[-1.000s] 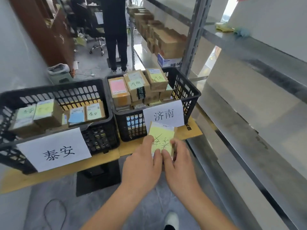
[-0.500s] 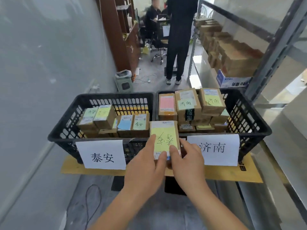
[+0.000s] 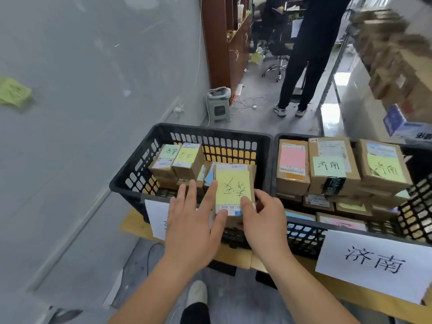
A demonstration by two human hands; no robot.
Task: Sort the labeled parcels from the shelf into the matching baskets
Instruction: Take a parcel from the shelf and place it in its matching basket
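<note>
Both hands hold one parcel (image 3: 233, 190) over the near-right corner of the left basket (image 3: 131, 181), just inside its near rim. Left hand (image 3: 190, 226) is spread wide, fingers flat along the parcel's left edge; right hand (image 3: 263, 224) cups the near-right corner, thumb on top.

Parcel is a small cardboard box w/ a yellow note on top. Probably light & stiff: it's carried at fingertip level w/o sag. Cardboard gives decent friction, but the note and the printed label under it look slick, so grip the bare side walls, not the top. Contents unknown, so set it down, don't drop.

Left basket has a few boxes at far left & room near the middle. Right basket (image 3: 416, 206), tagged w/ the 济南 sign (image 3: 374, 263), is nearly full. Left basket's sign is mostly hidden behind the left hand.
</note>
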